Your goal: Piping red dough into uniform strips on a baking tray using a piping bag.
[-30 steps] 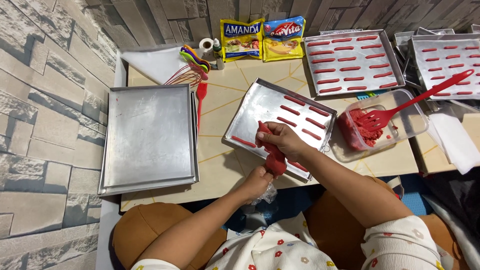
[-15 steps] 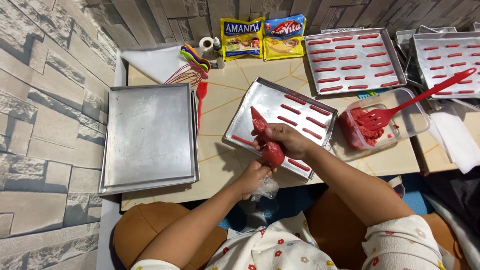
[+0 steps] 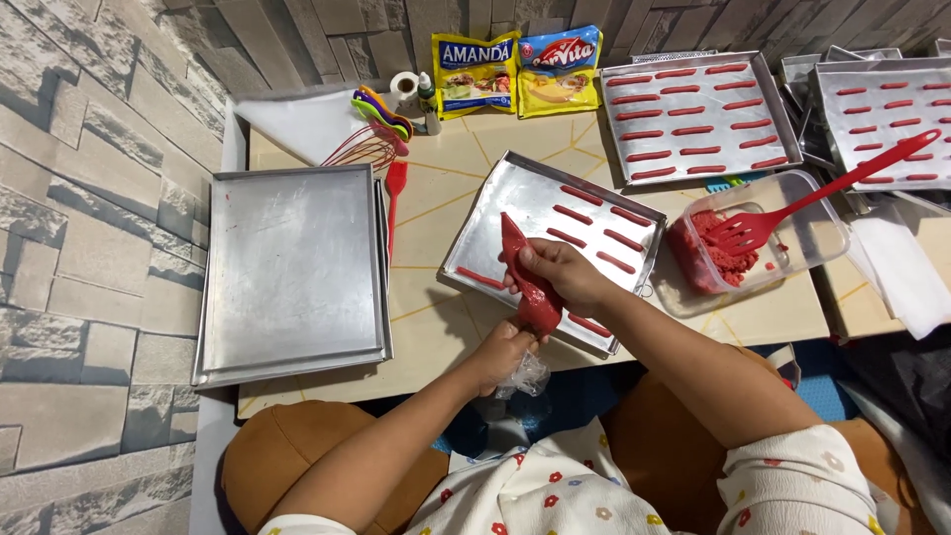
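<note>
Head view: tan worktop [image 3: 436,228] below stone-look wall. Stacked empty baking trays [image 3: 292,272] at left. Centre tray [image 3: 515,198] carries short red piped strips [image 3: 594,223]; two filled trays [image 3: 698,114] at rear right. Clear tub [image 3: 812,238] of red dough, red slotted spatula [image 3: 792,213] resting in it. Red piping bag [image 3: 527,277] over centre tray's near edge, tip pointing away. Right hand [image 3: 565,277], grip clenched round bag's middle. Left hand [image 3: 505,352], grip clenched on twisted plastic tail below.
</note>
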